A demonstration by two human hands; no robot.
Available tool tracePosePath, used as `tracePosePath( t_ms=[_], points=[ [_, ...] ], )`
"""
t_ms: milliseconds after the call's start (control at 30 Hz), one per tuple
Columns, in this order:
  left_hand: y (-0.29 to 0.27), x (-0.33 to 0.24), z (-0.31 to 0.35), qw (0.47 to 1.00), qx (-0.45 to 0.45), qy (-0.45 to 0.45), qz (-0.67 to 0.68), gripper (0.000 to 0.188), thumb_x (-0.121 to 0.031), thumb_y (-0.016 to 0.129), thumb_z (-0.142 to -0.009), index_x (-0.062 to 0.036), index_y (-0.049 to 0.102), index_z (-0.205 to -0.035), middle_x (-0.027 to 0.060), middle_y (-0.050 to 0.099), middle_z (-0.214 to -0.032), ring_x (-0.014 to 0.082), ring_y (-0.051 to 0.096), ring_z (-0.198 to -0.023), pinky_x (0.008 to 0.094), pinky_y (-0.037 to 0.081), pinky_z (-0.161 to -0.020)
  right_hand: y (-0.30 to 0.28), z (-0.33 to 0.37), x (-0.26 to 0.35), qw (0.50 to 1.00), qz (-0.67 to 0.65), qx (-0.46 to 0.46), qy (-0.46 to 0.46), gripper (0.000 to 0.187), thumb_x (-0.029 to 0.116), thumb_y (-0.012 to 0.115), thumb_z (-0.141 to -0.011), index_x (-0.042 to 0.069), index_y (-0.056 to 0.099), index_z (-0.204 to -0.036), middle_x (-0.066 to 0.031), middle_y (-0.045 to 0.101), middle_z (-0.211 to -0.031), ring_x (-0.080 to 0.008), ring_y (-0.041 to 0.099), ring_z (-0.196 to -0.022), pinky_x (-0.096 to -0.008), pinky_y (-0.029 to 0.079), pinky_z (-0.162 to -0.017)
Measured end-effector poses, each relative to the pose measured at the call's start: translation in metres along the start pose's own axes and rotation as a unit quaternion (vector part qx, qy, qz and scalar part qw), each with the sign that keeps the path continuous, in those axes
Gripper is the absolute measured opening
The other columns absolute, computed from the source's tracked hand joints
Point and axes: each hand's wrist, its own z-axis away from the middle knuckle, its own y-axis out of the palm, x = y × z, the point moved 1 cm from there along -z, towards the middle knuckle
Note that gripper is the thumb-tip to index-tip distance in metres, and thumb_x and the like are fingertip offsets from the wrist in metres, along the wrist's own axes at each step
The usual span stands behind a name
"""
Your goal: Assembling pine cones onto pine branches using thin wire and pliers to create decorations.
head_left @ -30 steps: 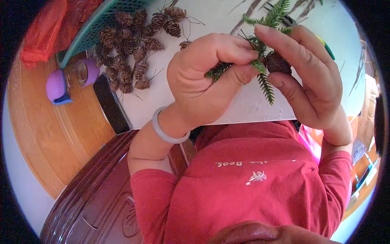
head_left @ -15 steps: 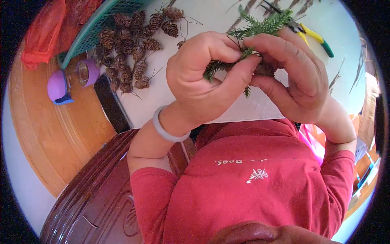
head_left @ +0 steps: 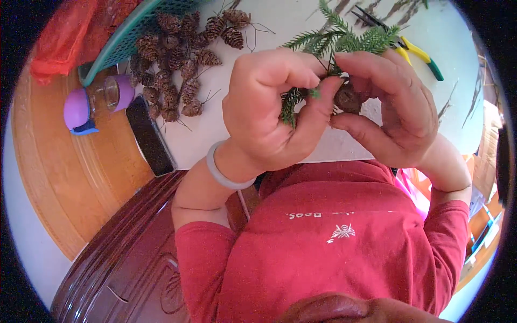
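Observation:
Over the white board (head_left: 334, 141), both of my hands meet around a green artificial-looking pine sprig (head_left: 350, 43). My left hand (head_left: 269, 105), with a pale bangle on the wrist, pinches the sprig's stem between thumb and bent fingers; some needles poke out below the thumb. My right hand (head_left: 401, 105) curls its fingers and thumb round a brown pine cone (head_left: 348, 100) against the sprig. A thin dark wire (head_left: 326, 65) stands up between the hands. The exact joint of cone and stem is partly hidden by my fingers.
Several wired pine cones (head_left: 172, 59) lie heaped at the left, beside a green basket (head_left: 116, 46). Yellow-green pliers (head_left: 414, 51) rest beyond my right hand. A black phone (head_left: 148, 137), a purple tape roll (head_left: 119, 92) and a purple-blue object (head_left: 79, 111) sit left. Red plastic (head_left: 59, 43) is far left.
Both hands have shifted slightly right. The sprig has turned, its tips now spreading more upward and left, and the pine cone shows more clearly between the hands.

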Motion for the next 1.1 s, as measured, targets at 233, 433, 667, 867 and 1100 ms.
tracePosePath(
  t_ms=[233,433,667,867,1100],
  points=[
    [-0.01,-0.018,-0.009,1.0,0.015,-0.026,0.006,0.027,0.004,0.065,-0.071,-0.0018,0.045,-0.087,0.0073,0.054,-0.081,0.0112,0.054,-0.065,0.0215,0.045,-0.06,-0.002,-0.008,0.006,1.0,-0.009,-0.001,-0.028,0.057,0.006,0.072,-0.065,-0.008,0.046,-0.114,-0.0093,0.052,-0.086,-0.0145,0.053,-0.07,-0.023,0.044,-0.058],
    [-0.027,-0.021,-0.006,0.992,0.0,-0.128,0.006,0.032,0.009,0.061,-0.072,-0.0007,0.039,-0.093,0.0062,0.051,-0.084,0.0103,0.052,-0.074,0.0218,0.045,-0.069,-0.02,-0.02,0.016,0.991,0.102,0.023,0.078,0.06,0.013,0.07,-0.068,-0.003,0.044,-0.119,-0.0161,0.053,-0.104,-0.023,0.056,-0.083,-0.0296,0.046,-0.067],
    [-0.032,-0.026,-0.014,0.984,-0.014,-0.162,0.07,0.033,0.009,0.06,-0.073,-0.0013,0.037,-0.095,0.0056,0.05,-0.081,0.0094,0.051,-0.074,0.0205,0.044,-0.07,-0.06,0.006,0.006,0.879,0.43,0.17,0.114,0.06,0.027,0.064,-0.072,0.002,0.041,-0.122,-0.0181,0.048,-0.113,-0.0339,0.047,-0.102,-0.0386,0.039,-0.085],
    [-0.038,-0.039,-0.015,0.967,0.01,-0.172,0.188,0.034,0.008,0.06,-0.073,-0.0019,0.035,-0.096,0.0065,0.052,-0.079,0.0079,0.052,-0.065,0.0186,0.044,-0.061,-0.04,0.04,-0.002,0.876,0.393,0.156,0.234,0.061,0.027,0.064,-0.072,0.001,0.039,-0.122,-0.0176,0.046,-0.115,-0.0343,0.045,-0.104,-0.0387,0.037,-0.088],
    [-0.052,-0.053,-0.004,0.982,0.09,-0.136,0.091,0.037,0.007,0.06,-0.074,-0.0035,0.034,-0.099,0.0058,0.055,-0.073,0.0093,0.051,-0.067,0.0195,0.043,-0.063,-0.033,0.022,0.011,0.839,0.371,0.258,0.303,0.053,0.001,0.053,-0.067,-0.001,0.042,-0.118,-0.018,0.046,-0.114,-0.0356,0.045,-0.104,-0.0364,0.038,-0.089]
  ],
)
